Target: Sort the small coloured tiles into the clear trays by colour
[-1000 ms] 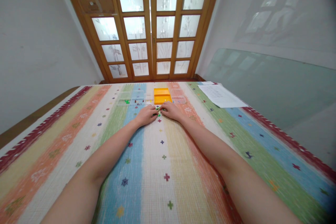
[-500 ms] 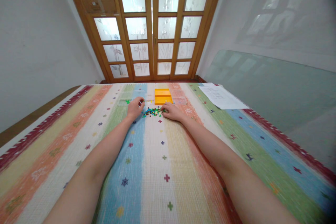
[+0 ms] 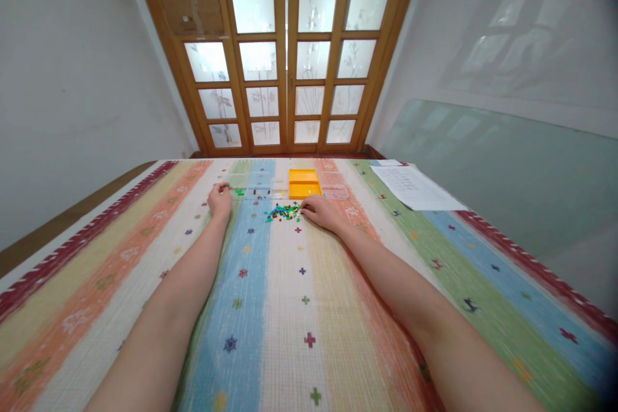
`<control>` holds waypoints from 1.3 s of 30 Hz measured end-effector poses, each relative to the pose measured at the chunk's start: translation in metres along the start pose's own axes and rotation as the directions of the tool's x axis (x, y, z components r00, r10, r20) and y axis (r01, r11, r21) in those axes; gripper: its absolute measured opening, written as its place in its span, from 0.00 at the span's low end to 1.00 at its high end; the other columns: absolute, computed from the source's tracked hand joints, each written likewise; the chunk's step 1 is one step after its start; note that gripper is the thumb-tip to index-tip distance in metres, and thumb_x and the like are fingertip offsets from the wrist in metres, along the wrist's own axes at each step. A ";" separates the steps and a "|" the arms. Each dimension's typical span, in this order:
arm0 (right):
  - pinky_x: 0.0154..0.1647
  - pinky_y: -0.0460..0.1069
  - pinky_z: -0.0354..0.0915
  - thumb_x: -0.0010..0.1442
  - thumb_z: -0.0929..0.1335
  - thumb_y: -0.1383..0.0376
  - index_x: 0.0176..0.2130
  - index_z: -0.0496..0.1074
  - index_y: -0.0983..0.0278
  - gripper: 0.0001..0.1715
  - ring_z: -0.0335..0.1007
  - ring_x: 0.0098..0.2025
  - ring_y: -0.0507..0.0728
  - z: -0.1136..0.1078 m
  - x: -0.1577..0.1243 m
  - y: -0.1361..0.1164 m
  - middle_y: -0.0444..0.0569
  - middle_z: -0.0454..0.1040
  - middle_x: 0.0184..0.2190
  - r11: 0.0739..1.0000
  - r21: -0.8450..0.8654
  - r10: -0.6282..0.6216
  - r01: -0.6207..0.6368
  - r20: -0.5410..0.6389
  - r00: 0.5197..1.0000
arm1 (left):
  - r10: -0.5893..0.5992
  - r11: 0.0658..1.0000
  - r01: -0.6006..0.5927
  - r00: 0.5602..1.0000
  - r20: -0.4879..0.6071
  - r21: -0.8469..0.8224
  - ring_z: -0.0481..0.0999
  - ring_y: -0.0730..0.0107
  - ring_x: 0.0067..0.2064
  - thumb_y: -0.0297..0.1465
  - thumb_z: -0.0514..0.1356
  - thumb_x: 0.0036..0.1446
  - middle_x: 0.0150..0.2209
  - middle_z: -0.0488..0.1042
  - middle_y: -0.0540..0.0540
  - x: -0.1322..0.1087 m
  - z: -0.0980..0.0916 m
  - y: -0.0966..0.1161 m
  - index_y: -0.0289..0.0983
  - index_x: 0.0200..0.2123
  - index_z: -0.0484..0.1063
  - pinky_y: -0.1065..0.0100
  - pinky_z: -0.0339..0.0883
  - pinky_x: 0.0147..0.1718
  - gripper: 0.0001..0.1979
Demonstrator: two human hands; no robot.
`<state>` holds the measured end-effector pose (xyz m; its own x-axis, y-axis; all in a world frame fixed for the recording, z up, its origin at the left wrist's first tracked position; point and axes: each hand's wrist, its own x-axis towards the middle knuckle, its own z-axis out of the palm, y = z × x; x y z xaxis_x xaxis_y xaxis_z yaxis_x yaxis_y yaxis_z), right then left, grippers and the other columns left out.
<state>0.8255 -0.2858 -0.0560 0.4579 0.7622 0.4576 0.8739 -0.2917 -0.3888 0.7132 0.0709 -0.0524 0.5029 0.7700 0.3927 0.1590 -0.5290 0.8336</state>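
My left hand (image 3: pixel 221 201) is at the left edge of a clear plastic box (image 3: pixel 261 176). Its fingers are pinched together; whatever they hold is too small to tell. Beside them, green pieces (image 3: pixel 239 192) lie in the box, with a few dark ones farther right. My right hand (image 3: pixel 318 212) rests at the right edge of a loose pile of tiny coloured pieces (image 3: pixel 283 212), mostly blue and green. Its fingers are curled together, their tips at the pile, and anything between them is hidden.
An open yellow box (image 3: pixel 304 175) stands behind the pile, with a clear tray (image 3: pixel 335 185) to its right. Printed paper (image 3: pixel 415 188) lies at the table's right edge. A striped cloth (image 3: pixel 284 309) covers the table, and wooden glazed doors (image 3: pixel 292 96) stand beyond.
My left hand has moved left, away from the pile to the clear box's left end. My right hand stays beside the pile. The view has tilted slightly.
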 end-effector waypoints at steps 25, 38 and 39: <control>0.56 0.56 0.69 0.61 0.65 0.71 0.49 0.79 0.64 0.19 0.76 0.49 0.60 0.008 0.001 0.036 0.55 0.81 0.48 0.931 0.177 0.365 -0.319 -0.396 0.843 | 0.384 0.898 -0.438 0.832 0.401 0.049 0.80 0.60 0.46 0.31 0.55 0.66 0.46 0.83 0.42 -0.050 0.030 0.037 0.40 0.48 0.80 0.60 0.71 0.51 0.15; 0.68 0.62 0.61 0.65 0.65 0.69 0.62 0.73 0.61 0.27 0.66 0.64 0.63 0.008 0.002 0.028 0.57 0.72 0.61 0.960 0.019 0.268 -0.280 -0.359 0.894 | 0.524 0.741 -0.670 0.626 0.578 0.054 0.80 0.59 0.48 0.32 0.54 0.68 0.48 0.82 0.44 -0.071 0.033 0.049 0.43 0.50 0.79 0.60 0.71 0.49 0.15; 0.68 0.62 0.61 0.65 0.65 0.69 0.61 0.73 0.62 0.26 0.66 0.63 0.63 0.008 0.002 0.027 0.57 0.73 0.61 0.961 0.010 0.262 -0.277 -0.357 0.897 | 0.528 0.734 -0.677 0.616 0.584 0.051 0.80 0.59 0.48 0.32 0.54 0.68 0.49 0.82 0.44 -0.073 0.033 0.050 0.43 0.50 0.79 0.60 0.71 0.49 0.15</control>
<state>0.8485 -0.2872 -0.0716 0.6978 0.4009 0.5936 0.7113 -0.4851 -0.5086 0.7125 -0.0229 -0.0522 0.8902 -0.0136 0.4553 -0.1809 -0.9279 0.3259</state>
